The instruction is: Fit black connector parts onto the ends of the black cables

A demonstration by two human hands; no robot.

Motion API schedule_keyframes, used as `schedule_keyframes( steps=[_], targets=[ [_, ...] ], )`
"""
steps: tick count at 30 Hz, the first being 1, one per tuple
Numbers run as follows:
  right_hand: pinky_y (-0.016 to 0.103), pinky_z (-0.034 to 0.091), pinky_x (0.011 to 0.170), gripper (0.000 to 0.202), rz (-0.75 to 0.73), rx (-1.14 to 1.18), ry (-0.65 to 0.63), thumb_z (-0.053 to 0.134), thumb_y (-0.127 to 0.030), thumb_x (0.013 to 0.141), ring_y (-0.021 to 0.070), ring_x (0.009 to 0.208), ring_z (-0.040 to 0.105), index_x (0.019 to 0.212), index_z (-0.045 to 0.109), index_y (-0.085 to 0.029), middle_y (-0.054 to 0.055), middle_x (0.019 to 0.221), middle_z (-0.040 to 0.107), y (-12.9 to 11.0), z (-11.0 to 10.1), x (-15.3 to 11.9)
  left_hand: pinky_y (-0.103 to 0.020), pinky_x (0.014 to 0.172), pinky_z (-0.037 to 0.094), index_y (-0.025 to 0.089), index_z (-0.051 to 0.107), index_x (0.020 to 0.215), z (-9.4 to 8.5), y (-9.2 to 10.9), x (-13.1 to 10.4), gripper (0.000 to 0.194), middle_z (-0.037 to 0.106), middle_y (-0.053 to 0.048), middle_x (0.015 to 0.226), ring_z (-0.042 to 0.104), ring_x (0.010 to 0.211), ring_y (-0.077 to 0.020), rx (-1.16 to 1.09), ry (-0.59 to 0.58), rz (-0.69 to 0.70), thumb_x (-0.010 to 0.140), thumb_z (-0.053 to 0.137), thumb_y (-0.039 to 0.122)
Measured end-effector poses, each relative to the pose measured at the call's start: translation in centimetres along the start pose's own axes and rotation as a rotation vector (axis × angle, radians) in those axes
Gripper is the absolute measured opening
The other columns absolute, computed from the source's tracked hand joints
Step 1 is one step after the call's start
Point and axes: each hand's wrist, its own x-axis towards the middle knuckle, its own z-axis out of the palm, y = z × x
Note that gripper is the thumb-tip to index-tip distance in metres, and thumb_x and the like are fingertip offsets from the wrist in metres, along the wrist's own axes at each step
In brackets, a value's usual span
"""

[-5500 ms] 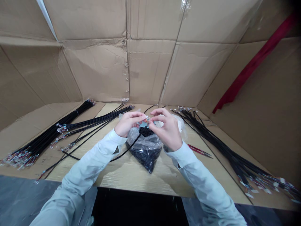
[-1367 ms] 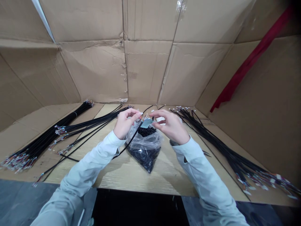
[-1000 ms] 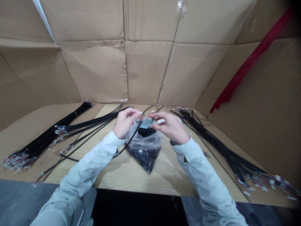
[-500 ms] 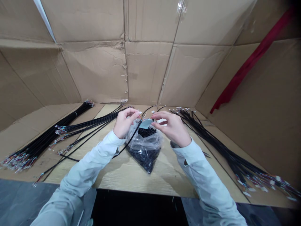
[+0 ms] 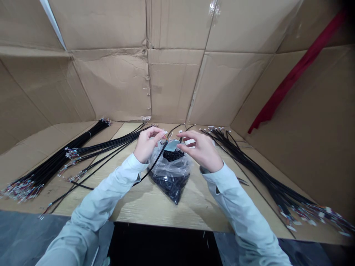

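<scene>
Through the head camera I have the left hand [image 5: 146, 145] over the pale wooden table [image 5: 194, 212], its thumb and forefinger clamped on a small white plastic connector [image 5: 165, 132] with thin orange-yellow wires. From there the round black sheathed cable [image 5: 158, 159] curves down toward me and passes out of sight at the left sleeve. The right hand [image 5: 204, 150] faces it, thumb and forefinger apart; I cannot tell whether a fingertip brushes the second small white connector [image 5: 180, 131] just beyond it.

Below and between the hands I see a clear plastic bag [image 5: 170, 184], its mouth rolled open on small black pieces [image 5: 174, 156], with a flat pale blue-green piece [image 5: 172, 145] above them. Near the right sleeve lie pointed grey metal blades [image 5: 243, 181] (the sleeve covers whatever they belong to).

On my left rest a thick tied bundle of black cables [image 5: 69, 149] and a looser fan of black cables [image 5: 116, 141]; on my right, a long spread of white-tipped black cables [image 5: 249, 162]. Brown cardboard walls [image 5: 177, 85] enclose the table.
</scene>
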Motion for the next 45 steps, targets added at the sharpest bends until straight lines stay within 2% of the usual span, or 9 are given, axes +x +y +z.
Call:
schedule_keyframes(
  steps=[12, 18, 22, 25, 30, 33, 36, 40, 45],
  targets=[
    [0.021, 0.048, 0.064, 0.027, 0.116, 0.103, -0.112, 0.063, -0.024, 0.066, 0.0118, 0.079, 0.059, 0.092, 0.066, -0.015, 0.004, 0.092, 0.064, 0.3, 0.5, 0.5, -0.019, 0.045, 0.034, 0.013, 0.058, 0.071, 0.0, 0.1, 0.0, 0.023, 0.058, -0.002, 0.064, 0.048, 0.058, -0.0093, -0.020, 0.009, 0.014, 0.067, 0.062, 0.035],
    [0.020, 0.046, 0.069, 0.032, 0.245, 0.322, -0.170, 0.066, -0.020, 0.063, 0.0100, 0.076, 0.058, 0.093, 0.065, -0.009, 0.006, 0.090, 0.065, -0.2, 0.1, 0.9, -0.019, 0.045, 0.034, 0.013, 0.058, 0.072, -0.2, 0.0, 0.1, 0.024, 0.058, -0.002, 0.064, 0.048, 0.059, -0.0093, -0.034, 0.018, 0.011, 0.066, 0.063, 0.036],
    [0.020, 0.046, 0.067, 0.036, 0.268, 0.466, -0.219, 0.066, -0.024, 0.062, 0.0087, 0.070, 0.058, 0.094, 0.064, -0.007, 0.007, 0.086, 0.065, 0.0, 0.1, 1.1, -0.018, 0.045, 0.034, 0.012, 0.058, 0.073, -0.2, 0.0, 0.1, 0.025, 0.058, -0.002, 0.065, 0.048, 0.060, -0.0092, -0.019, 0.017, 0.018, 0.067, 0.062, 0.036],
    [0.021, 0.046, 0.067, 0.034, 0.215, 0.408, -0.183, 0.065, -0.026, 0.064, 0.0098, 0.072, 0.058, 0.093, 0.064, -0.008, 0.007, 0.087, 0.065, 0.4, 0.3, 1.2, -0.018, 0.045, 0.034, 0.012, 0.058, 0.073, -0.2, 0.0, 0.1, 0.024, 0.058, -0.003, 0.065, 0.048, 0.059, -0.0092, -0.014, 0.017, 0.021, 0.068, 0.061, 0.035],
    [0.022, 0.047, 0.068, 0.026, 0.003, 0.115, -0.049, 0.057, -0.027, 0.073, 0.0114, 0.080, 0.058, 0.095, 0.066, -0.015, 0.006, 0.098, 0.063, 0.2, 0.3, 0.4, -0.018, 0.045, 0.034, 0.012, 0.058, 0.073, -0.3, -0.1, 0.2, 0.024, 0.058, -0.003, 0.065, 0.048, 0.060, -0.0091, -0.011, 0.019, 0.024, 0.068, 0.061, 0.035],
    [0.027, 0.047, 0.077, 0.026, -0.098, -0.104, -0.007, 0.054, -0.026, 0.076, 0.0146, 0.089, 0.058, 0.098, 0.065, -0.017, 0.005, 0.103, 0.062, -0.5, 0.3, -0.3, -0.018, 0.044, 0.034, 0.011, 0.058, 0.073, -0.3, -0.2, 0.3, 0.024, 0.058, -0.003, 0.065, 0.048, 0.059, -0.0090, -0.005, 0.023, 0.016, 0.067, 0.061, 0.035],
    [0.033, 0.044, 0.087, 0.029, -0.115, -0.246, 0.046, 0.053, -0.026, 0.077, 0.0189, 0.098, 0.056, 0.103, 0.063, -0.018, 0.005, 0.108, 0.060, -1.0, 0.4, -0.9, -0.018, 0.044, 0.034, 0.011, 0.058, 0.072, -0.3, -0.1, 0.3, 0.024, 0.057, -0.003, 0.065, 0.047, 0.058, -0.0090, -0.003, 0.026, 0.009, 0.066, 0.062, 0.034],
    [0.033, 0.043, 0.088, 0.026, -0.145, -0.257, 0.100, 0.053, -0.026, 0.078, 0.0186, 0.099, 0.056, 0.101, 0.064, -0.020, 0.004, 0.107, 0.060, -1.4, 0.4, -1.2, -0.018, 0.044, 0.034, 0.012, 0.058, 0.072, -0.2, -0.1, 0.2, 0.024, 0.058, -0.003, 0.064, 0.047, 0.057, -0.0089, -0.006, 0.023, 0.010, 0.066, 0.061, 0.034],
    [0.026, 0.044, 0.081, 0.017, -0.183, -0.055, 0.092, 0.055, -0.021, 0.076, 0.0126, 0.087, 0.059, 0.088, 0.067, -0.020, 0.002, 0.092, 0.064, -1.6, 0.5, -0.9, -0.018, 0.043, 0.033, 0.012, 0.058, 0.072, 0.0, -0.2, 0.1, 0.024, 0.057, -0.002, 0.063, 0.048, 0.057, -0.0090, -0.029, 0.010, -0.013, 0.065, 0.062, 0.035]
  ],
)
